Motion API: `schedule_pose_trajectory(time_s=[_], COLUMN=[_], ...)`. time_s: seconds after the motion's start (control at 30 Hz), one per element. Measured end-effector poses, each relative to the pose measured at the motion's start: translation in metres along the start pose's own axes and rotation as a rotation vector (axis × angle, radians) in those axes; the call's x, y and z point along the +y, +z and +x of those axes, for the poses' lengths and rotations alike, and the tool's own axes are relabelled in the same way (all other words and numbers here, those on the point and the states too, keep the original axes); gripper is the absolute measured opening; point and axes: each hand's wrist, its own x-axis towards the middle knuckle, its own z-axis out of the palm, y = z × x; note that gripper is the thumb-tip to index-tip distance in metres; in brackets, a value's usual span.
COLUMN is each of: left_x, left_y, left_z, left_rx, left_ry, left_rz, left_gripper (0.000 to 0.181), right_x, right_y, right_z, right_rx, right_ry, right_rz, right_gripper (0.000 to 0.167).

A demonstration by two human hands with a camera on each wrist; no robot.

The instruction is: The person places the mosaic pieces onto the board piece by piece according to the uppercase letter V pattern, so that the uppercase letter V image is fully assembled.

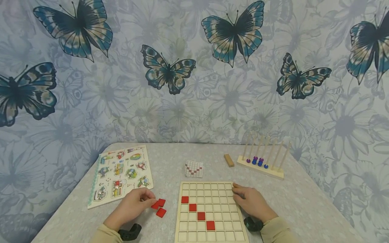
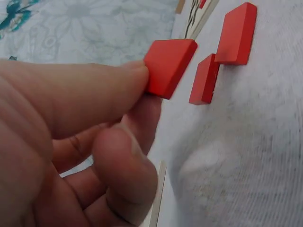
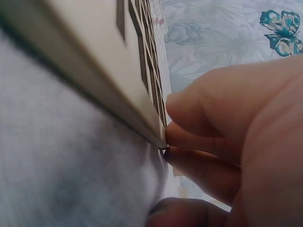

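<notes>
My left hand [image 1: 133,204] pinches a red square tile [image 2: 168,66] between thumb and fingers, just above the table left of the board. Beside it on the cloth lie a red tile [image 1: 162,202] and another red tile [image 1: 161,212]. The wooden grid board [image 1: 178,224] lies flat in front of me, with several red tiles set in its cells, stepping diagonally down to the right. At the board's upper right edge rests my right hand [image 1: 253,201]. Its fingertips [image 3: 171,135] touch the side of the board, and the thumb lies near the rim.
Behind the board stands a small pattern card [image 1: 193,169] with a red V on a grid. A picture puzzle board [image 1: 104,175] lies at the left. Back right are a wooden block [image 1: 229,160] and a peg stand [image 1: 264,171] with blue and purple beads.
</notes>
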Motion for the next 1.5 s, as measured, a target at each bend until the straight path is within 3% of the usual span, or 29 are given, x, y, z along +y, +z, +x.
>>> schedule_pose_trajectory(time_s=[0.23, 0.47, 0.67, 0.93, 1.13, 1.5], left_x=[0.012, 0.046, 0.078, 0.11, 0.116, 0.111], left_y=[0.015, 0.041, 0.07, 0.109, 0.127, 0.143], left_z=[0.002, 0.005, 0.013, 0.026, 0.035, 0.035], left_rx=[-0.112, -0.223, -0.243, -0.251, -0.274, -0.259], left_ry=[0.06, 0.153, 0.256, 0.286, 0.273, 0.286], left_rz=[-0.127, -0.185, -0.1, 0.001, 0.02, 0.04], left_gripper=[0.025, 0.018, 0.007, 0.006, 0.008, 0.009], right_x=[0.001, 0.0, -0.002, 0.0, 0.001, 0.002], right_y=[0.0, 0.0, -0.002, 0.0, 0.001, -0.002], right_z=[0.0, 0.001, 0.0, 0.001, 0.004, 0.004], right_rx=[-0.004, -0.005, -0.005, -0.009, -0.001, -0.004], right_ry=[0.0, 0.004, 0.023, 0.014, 0.009, 0.001], right_rz=[0.003, 0.009, 0.011, 0.0, 0.008, -0.003], right_gripper=[0.037, 0.037, 0.037, 0.037, 0.037, 0.036])
